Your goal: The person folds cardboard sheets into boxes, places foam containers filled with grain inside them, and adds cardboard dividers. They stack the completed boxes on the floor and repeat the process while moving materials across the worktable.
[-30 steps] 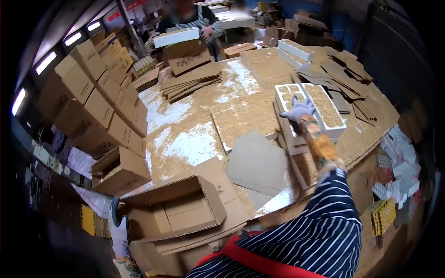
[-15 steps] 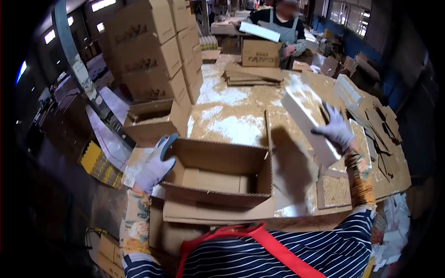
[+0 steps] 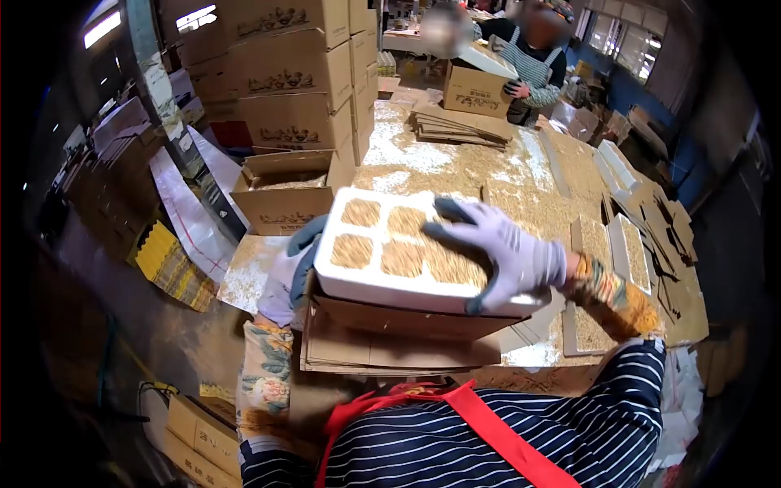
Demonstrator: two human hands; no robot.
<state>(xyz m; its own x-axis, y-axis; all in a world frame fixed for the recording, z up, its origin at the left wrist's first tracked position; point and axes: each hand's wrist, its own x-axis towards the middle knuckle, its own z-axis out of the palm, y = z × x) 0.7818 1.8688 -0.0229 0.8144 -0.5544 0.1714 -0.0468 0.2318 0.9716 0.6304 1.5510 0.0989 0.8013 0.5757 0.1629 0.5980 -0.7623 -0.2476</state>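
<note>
A white foam tray (image 3: 382, 287) with square compartments of brown, sawdust-like filling lies across the mouth of an open cardboard box (image 3: 407, 319), tilted slightly. My right hand (image 3: 508, 254), in a pale glove with dark fingertips, grips the tray over its top and near side at the right end. My left hand (image 3: 286, 276), gloved alike, is closed at the box's left wall, its fingers against the tray's left end. The inside of the box is hidden under the tray. Flat cardboard (image 3: 390, 350) lies beneath the box.
Stacked printed cartons (image 3: 285, 81) rise at the left behind an open carton (image 3: 285, 191). Flattened cardboard (image 3: 460, 128) lies farther back on the sawdust-strewn table (image 3: 431, 167). More foam trays (image 3: 630, 252) lie at right. Across the table a co-worker (image 3: 529, 69) handles a tray above a carton.
My right hand has brought the foam tray left from the table's right side onto the open box, turning its filled compartments into view. My left hand stays at the box's left side.
</note>
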